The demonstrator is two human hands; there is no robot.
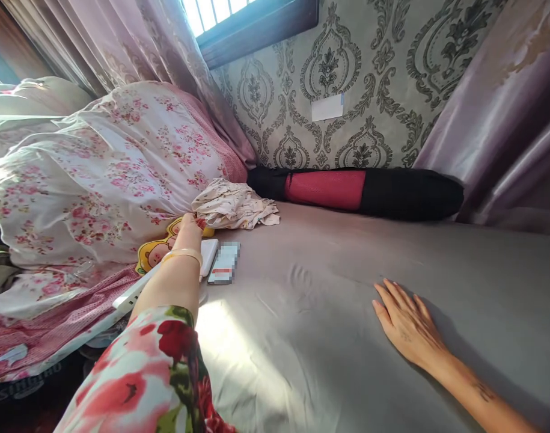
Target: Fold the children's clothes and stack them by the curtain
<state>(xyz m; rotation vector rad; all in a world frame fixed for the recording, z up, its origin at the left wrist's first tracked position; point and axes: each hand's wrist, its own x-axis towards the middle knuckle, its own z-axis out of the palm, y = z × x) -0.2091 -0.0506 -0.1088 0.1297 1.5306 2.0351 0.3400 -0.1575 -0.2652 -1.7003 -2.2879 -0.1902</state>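
Note:
My left hand [191, 222] reaches far forward, with its fingers curled in at the near left edge of a crumpled pale printed cloth [234, 204]. The fingertips are mostly hidden. A yellow cartoon-shaped cushion [155, 251] lies beside and partly behind that forearm, which wears a pale bangle [183, 254]. To the right of this arm are a white flat object [208, 255] and a phone [225, 263] with a blurred-out screen. My right hand [406, 325] rests palm down on the grey bed sheet [329, 349], fingers stretched out, holding nothing.
A long black and red rolled bundle [324, 189] lies against the patterned wall [284, 78]. Floral bedding [116, 162] is heaped at the left. A white power strip [133, 291] shows beside my left forearm. A purple curtain [513, 132] hangs at the right.

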